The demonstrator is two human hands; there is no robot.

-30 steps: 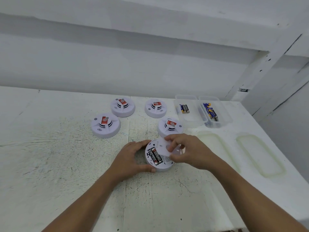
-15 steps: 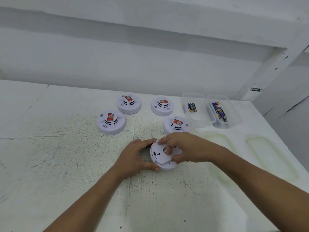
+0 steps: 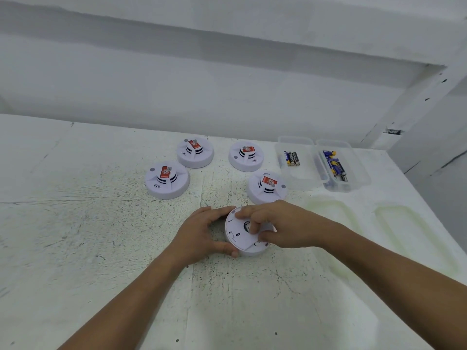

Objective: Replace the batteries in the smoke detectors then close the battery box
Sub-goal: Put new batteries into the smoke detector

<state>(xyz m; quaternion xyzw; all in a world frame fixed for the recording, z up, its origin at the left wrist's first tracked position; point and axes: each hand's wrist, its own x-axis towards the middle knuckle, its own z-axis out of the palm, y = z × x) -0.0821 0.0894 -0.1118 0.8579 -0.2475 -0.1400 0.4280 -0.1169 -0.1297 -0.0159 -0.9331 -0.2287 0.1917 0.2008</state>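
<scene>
A white smoke detector (image 3: 241, 239) lies upside down on the table in front of me. My left hand (image 3: 202, 232) grips its left rim with thumb and fingers curled round it. My right hand (image 3: 275, 227) presses and pinches the white back cover onto the detector, and the batteries inside are hidden. Several more detectors with red labels stand upright behind: one (image 3: 167, 180) at the left, one (image 3: 195, 152) farther back, one (image 3: 246, 155) at the back centre, and one (image 3: 267, 186) just beyond my right hand.
Two clear open boxes stand at the back right: one (image 3: 303, 178) holds two batteries (image 3: 292, 158), the other (image 3: 358, 178) holds several batteries (image 3: 334, 165). Two translucent lids (image 3: 336, 210) (image 3: 404, 221) lie flat to my right. A white wall rises behind the table.
One second ago the detector's batteries were exposed and my right hand held the cover above them. The cover now sits over the compartment and my right hand presses on it.
</scene>
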